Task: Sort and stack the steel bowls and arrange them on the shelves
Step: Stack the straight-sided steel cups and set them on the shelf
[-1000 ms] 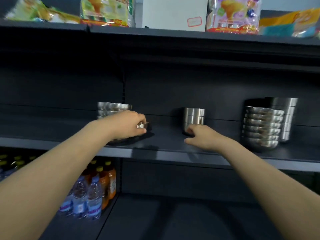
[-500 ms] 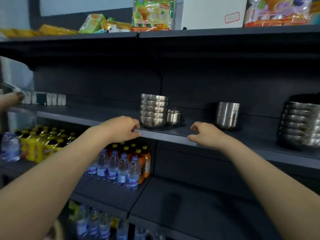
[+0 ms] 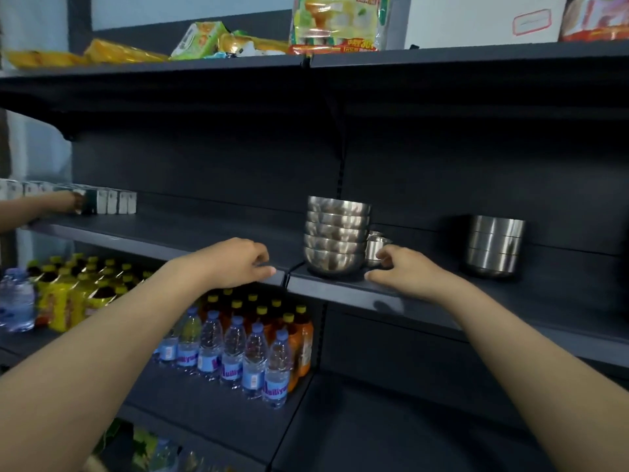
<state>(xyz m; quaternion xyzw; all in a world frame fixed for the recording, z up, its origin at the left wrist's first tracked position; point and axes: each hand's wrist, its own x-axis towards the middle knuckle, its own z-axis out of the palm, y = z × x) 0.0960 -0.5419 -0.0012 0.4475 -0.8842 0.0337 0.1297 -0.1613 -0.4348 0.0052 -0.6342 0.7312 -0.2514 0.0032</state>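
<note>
A stack of several round steel bowls [image 3: 336, 235] stands on the dark middle shelf [image 3: 204, 233]. Small steel cups [image 3: 374, 248] sit just behind its right side, partly hidden. Farther right stands a stack of straight-sided steel bowls [image 3: 494, 245]. My left hand [image 3: 238, 264] hovers at the shelf's front edge, left of the round stack, fingers curled, holding nothing. My right hand [image 3: 405, 272] rests at the shelf edge right of the round stack, fingers apart and close to the small cups, holding nothing.
Another person's hand [image 3: 64, 203] reaches to white boxes [image 3: 112, 202] at the far left of the same shelf. Water and juice bottles [image 3: 245, 349] fill the shelf below. Snack packets [image 3: 335, 23] lie on the top shelf.
The view swung left, so the bowl stacks now sit right of centre. My left hand came off the round stack and back to the shelf edge. My right hand moved toward the small cups.
</note>
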